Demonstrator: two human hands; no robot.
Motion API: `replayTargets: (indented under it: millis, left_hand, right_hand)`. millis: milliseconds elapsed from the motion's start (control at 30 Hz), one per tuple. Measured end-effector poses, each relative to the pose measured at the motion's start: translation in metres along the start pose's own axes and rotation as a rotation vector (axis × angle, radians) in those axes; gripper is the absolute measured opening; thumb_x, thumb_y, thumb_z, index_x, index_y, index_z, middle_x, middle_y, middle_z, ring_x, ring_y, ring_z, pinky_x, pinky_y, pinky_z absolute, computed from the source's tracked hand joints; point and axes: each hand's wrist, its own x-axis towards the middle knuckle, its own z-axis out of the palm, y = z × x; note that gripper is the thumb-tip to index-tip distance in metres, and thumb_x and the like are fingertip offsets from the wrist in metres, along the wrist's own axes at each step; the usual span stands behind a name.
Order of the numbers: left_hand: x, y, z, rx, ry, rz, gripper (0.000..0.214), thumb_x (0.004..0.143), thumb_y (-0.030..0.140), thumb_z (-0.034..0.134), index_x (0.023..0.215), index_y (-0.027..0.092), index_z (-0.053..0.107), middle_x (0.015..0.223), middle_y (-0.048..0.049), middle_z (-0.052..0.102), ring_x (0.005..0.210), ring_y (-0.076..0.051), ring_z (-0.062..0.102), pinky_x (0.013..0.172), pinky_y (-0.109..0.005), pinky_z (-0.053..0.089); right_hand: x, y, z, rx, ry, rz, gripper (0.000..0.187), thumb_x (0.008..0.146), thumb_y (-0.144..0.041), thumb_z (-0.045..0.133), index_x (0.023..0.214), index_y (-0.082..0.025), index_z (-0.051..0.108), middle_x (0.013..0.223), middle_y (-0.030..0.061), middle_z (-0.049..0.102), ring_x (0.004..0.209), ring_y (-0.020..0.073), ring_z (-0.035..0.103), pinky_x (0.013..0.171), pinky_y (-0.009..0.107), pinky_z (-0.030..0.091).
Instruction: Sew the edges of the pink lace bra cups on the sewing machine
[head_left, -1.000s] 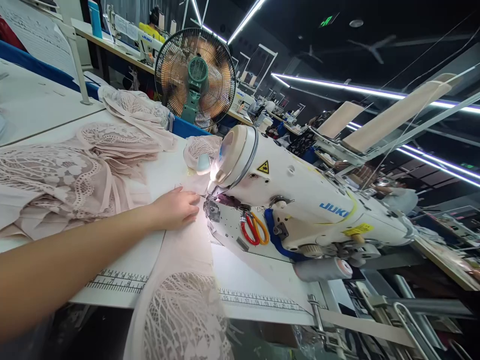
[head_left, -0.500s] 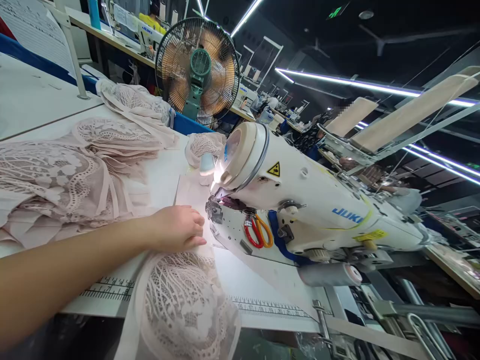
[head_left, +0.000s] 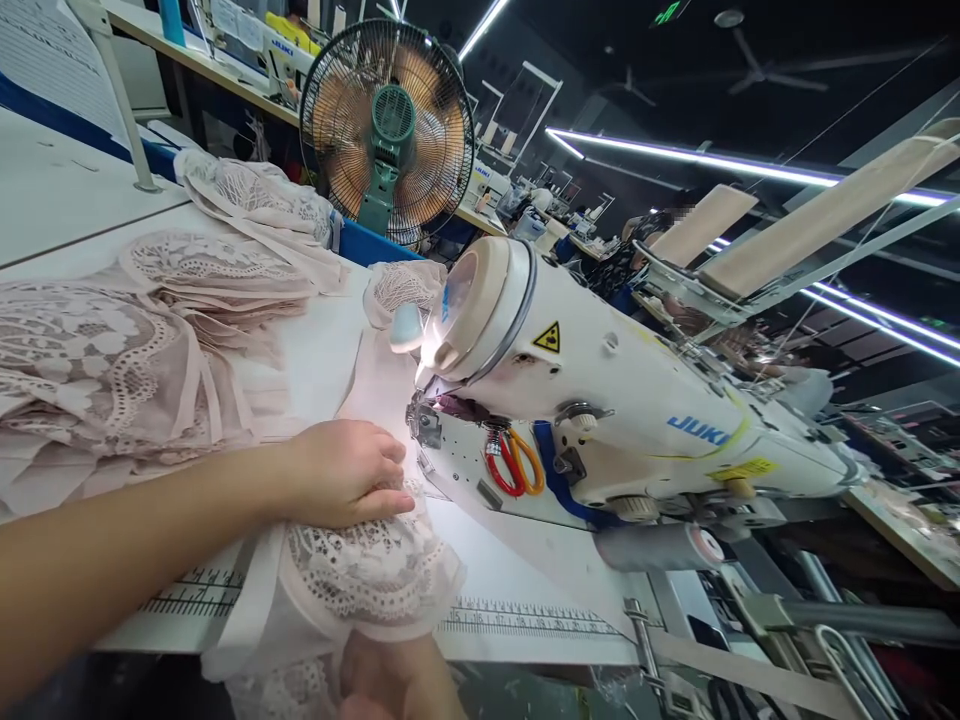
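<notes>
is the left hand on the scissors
No, the left hand rests on the lace piece, and the scissors lie apart from it beneath the machine's arm.

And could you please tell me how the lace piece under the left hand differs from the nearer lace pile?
The lace piece lies under the left hand and overhangs the table; the lace pile rests on it. The lace pile shows many layers; the lace piece shows far fewer. Both are pale pink with lace patterning.

Blue "JUKI" stands on the sewing machine (head_left: 637, 400) (plus a yellow warning triangle (head_left: 548, 338)) and background machines (head_left: 282, 47).
</notes>
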Motion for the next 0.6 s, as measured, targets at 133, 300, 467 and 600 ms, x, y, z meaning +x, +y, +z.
replayTargets:
  millis: [133,300,467,600]
  left_hand:
    - [0.000,0.000,0.000,0.035,0.011,0.003,0.039,0.095,0.043,0.041,0.075,0.020,0.064,0.084,-0.0053,0.064,0.076,-0.021,0.059,0.070,-0.033,0.043]
    - [0.001,-0.001,-0.004,0.094,-0.036,0.028,0.036,0.095,0.042,0.043,0.077,0.018,0.063,0.084,-0.0053,0.064,0.075,-0.020,0.058,0.070,-0.033,0.042]
    - [0.002,-0.005,-0.007,0.134,-0.075,0.040,0.034,0.094,0.042,0.046,0.079,0.017,0.062,0.086,-0.0053,0.063,0.078,-0.020,0.058,0.077,-0.035,0.042]
    - [0.004,-0.009,-0.007,0.201,-0.100,0.010,0.033,0.093,0.044,0.049,0.085,0.017,0.065,0.091,-0.0076,0.062,0.083,-0.023,0.058,0.080,-0.036,0.043]
  right_hand:
    - [-0.003,0.007,0.002,0.367,0.203,-0.101,0.106,0.042,-0.079,0.059,0.128,-0.019,0.054,0.097,0.0167,0.070,0.112,0.0382,0.059,0.093,0.051,0.049]
    - [-0.014,0.017,0.002,0.578,0.225,-0.159,0.067,0.059,-0.060,0.073,0.114,-0.023,0.065,0.102,0.0122,0.072,0.114,0.0327,0.059,0.100,0.048,0.044]
    - [-0.016,0.015,0.001,0.724,0.251,-0.193,0.056,0.060,-0.047,0.081,0.110,-0.025,0.068,0.105,0.0096,0.072,0.116,0.0300,0.058,0.102,0.047,0.042]
    - [-0.012,0.016,-0.002,0.732,0.216,-0.206,0.059,0.061,-0.045,0.082,0.114,-0.024,0.066,0.117,0.0108,0.068,0.118,0.0300,0.057,0.104,0.048,0.040]
